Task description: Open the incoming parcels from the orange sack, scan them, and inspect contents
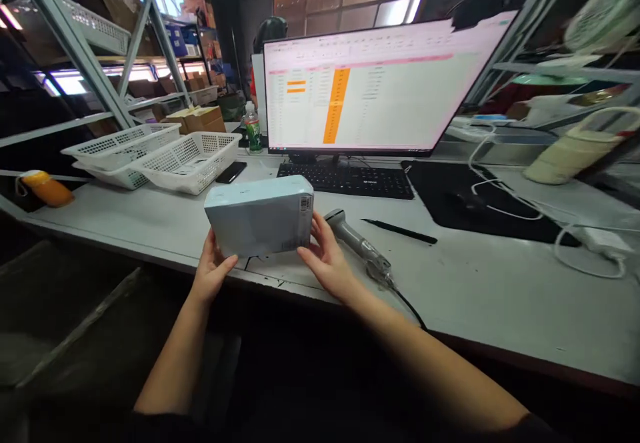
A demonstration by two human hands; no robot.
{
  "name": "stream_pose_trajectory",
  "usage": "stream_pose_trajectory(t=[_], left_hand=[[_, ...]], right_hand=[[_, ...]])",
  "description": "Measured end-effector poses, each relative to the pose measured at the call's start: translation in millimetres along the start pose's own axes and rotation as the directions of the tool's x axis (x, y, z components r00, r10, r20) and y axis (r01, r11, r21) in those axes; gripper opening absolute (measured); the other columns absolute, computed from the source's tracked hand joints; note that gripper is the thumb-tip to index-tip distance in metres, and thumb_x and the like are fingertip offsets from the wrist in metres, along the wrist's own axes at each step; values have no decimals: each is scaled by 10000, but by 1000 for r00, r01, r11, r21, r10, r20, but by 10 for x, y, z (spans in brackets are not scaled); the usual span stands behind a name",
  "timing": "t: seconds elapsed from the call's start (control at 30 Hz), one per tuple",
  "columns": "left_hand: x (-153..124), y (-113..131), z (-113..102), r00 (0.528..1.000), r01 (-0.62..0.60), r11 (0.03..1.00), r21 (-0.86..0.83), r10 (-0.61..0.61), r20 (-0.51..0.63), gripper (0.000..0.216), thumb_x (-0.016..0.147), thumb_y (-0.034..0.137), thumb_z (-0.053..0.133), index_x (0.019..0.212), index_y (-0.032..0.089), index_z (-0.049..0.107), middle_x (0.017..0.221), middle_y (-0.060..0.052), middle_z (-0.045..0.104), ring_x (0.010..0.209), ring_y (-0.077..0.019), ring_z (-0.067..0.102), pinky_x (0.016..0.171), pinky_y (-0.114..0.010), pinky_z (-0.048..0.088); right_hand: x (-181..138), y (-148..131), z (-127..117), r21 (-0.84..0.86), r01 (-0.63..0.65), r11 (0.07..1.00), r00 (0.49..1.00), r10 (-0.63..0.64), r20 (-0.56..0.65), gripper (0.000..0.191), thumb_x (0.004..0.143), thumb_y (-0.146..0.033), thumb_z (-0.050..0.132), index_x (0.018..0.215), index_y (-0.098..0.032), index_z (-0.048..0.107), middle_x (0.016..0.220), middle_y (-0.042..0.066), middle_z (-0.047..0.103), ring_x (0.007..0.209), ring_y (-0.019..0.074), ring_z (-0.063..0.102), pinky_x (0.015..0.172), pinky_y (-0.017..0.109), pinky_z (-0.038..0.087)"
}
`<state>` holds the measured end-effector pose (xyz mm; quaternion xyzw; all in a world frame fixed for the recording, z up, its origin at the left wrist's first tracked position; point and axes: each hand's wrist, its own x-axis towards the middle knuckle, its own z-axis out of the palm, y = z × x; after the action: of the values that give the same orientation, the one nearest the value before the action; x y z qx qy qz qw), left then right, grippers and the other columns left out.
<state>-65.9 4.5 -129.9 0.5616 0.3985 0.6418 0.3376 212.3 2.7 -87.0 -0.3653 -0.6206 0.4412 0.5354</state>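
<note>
A pale box [260,224] occupies the frame's centre; the left hand [213,273] and right hand [326,259] clamp its sides, thumbs nearest the viewer. A handheld scanner [361,243] lies right of centre; a keyboard [350,181] and monitor [400,96] stand above.

With my left hand [210,275] and right hand [326,257], I hold one pale box [257,226] over the bench [500,296], near a scanner [361,241].
</note>
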Motion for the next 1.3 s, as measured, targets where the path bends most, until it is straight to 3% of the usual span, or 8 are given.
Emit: stream_pose_trajectory(t=[0.27,0.47,0.57,0.8,0.9,1.0,1.17,1.3], left_hand=[[-314,-216,46,979,-193,952,236,205,-23,879,840,471,822,1586,377,366,1627,-151,426,1491,-316,470,1196,-516,424],[-289,74,68,711,-691,586,423,659,247,716,869,201,760,1465,495,494,1706,-53,307,1563,-347,357,1211,-610,389],[-297,300,143,680,-710,529,464,686,259,580,868,166,754,1359,427,587,1654,-54,384,1507,-324,447,1189,-568,434],[-304,466,259,814,-565,764,311,579,58,957,739,366,915,1497,504,348,1722,-76,223,1396,-332,558,1142,-544,479],[-302,388,352,970,-241,965,99,243,-4,1180,623,361,991,1574,397,292,1535,-118,532,1363,-317,588,1193,-541,428],[-289,317,453,984,141,977,-162,-156,-85,870,516,502,1007,1253,210,649,1234,-129,718,1242,-345,656,1129,-525,497],[-121,538,-282,799,-131,892,-433,-164,-579,769,622,657,905,1196,212,653,1203,-106,706,1186,-325,668,889,-448,626],[-744,1191,-1551,328,-338,920,196,311,-892,780,904,863,450,1333,221,557,1337,-121,629,1356,-273,556,1026,-436,565]], right_hand=[[-176,35,45,112,-53,992,996,60,-59,768,848,-391,742,1557,-345,449,1554,73,536,1463,293,485,1221,526,419],[-189,-47,-5,177,-92,980,992,106,-71,691,772,-430,829,1399,-299,568,1437,85,635,1392,301,548,1171,492,470],[-213,-18,-15,245,-206,947,973,225,-53,647,754,-472,852,1325,-298,600,1421,75,652,1335,303,592,1096,479,528],[-224,98,-20,329,-360,873,928,373,26,519,781,-517,842,1199,-287,639,1265,52,707,1176,267,686,934,425,608],[-223,112,-64,296,-389,872,918,393,46,511,752,-520,858,1154,-284,650,1213,39,719,1153,265,706,947,425,614],[-275,94,-87,217,-430,876,902,426,71,609,706,-563,874,1219,-323,649,1266,32,722,1174,283,712,1030,484,598],[-315,42,-99,51,-437,898,898,432,86,504,773,-591,800,1235,-442,667,1203,25,766,1248,336,686,1199,600,469],[-321,110,-184,-168,-423,890,878,449,167,343,825,-612,719,1148,-497,710,1208,16,776,1264,308,674,1206,477,481]])
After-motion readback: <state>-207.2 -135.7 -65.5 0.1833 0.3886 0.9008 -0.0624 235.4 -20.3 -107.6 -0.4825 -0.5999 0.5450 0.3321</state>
